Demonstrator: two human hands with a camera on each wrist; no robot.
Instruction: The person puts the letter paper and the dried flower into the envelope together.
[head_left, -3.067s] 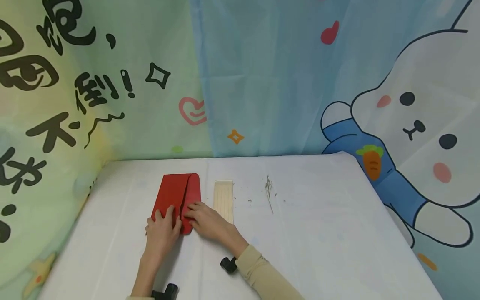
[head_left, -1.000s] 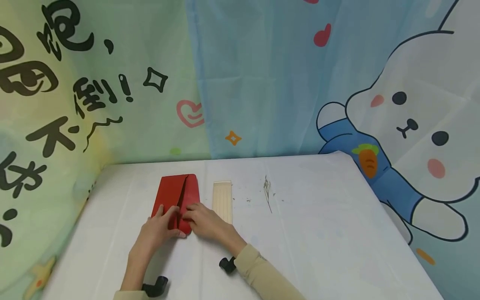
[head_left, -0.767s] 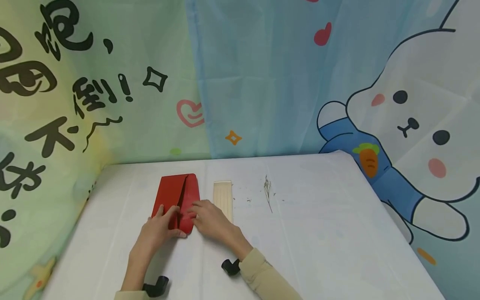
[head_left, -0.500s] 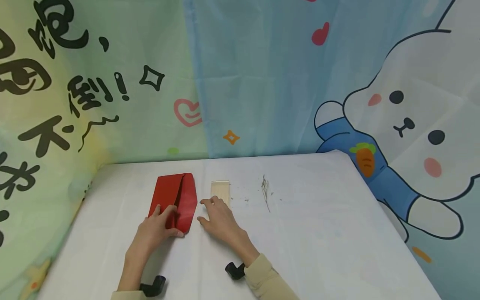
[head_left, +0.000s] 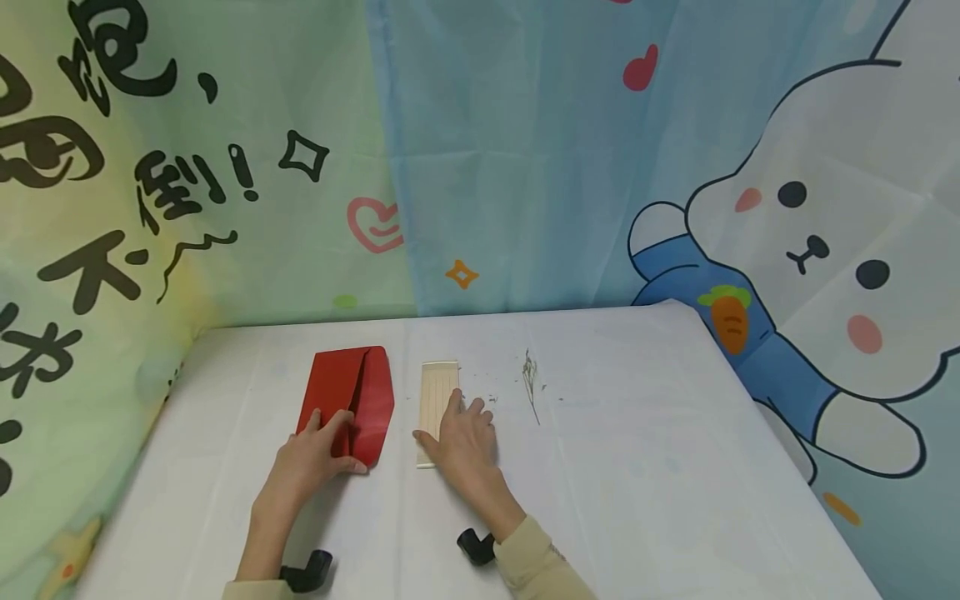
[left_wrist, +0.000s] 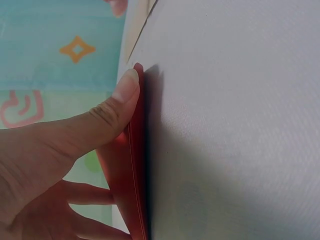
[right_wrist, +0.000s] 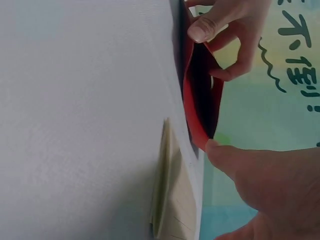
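The red envelope (head_left: 335,379) lies on the white-covered table with its flap (head_left: 375,404) turned to the right. My left hand (head_left: 303,467) holds its near end, thumb on the flap side and fingers on the body. Seen from the right wrist, the mouth of the envelope (right_wrist: 197,125) gapes and its inside is dark. A cream, lined, folded paper (head_left: 433,400) lies to the right of the envelope. Over its right edge is my right hand (head_left: 468,446), fingers spread and thumb above the paper; whether it touches I cannot tell.
A thin dried sprig (head_left: 530,387) lies farther right, with small crumbs scattered around it. Black wrist cameras (head_left: 307,572) hang at both wrists. A printed curtain (head_left: 525,167) stands behind the white tabletop (head_left: 637,467).
My right hand has let go of the envelope flap and moved right, over the cream paper. The left hand shifted its thumb to the near edge and holds the envelope; its mouth has widened.
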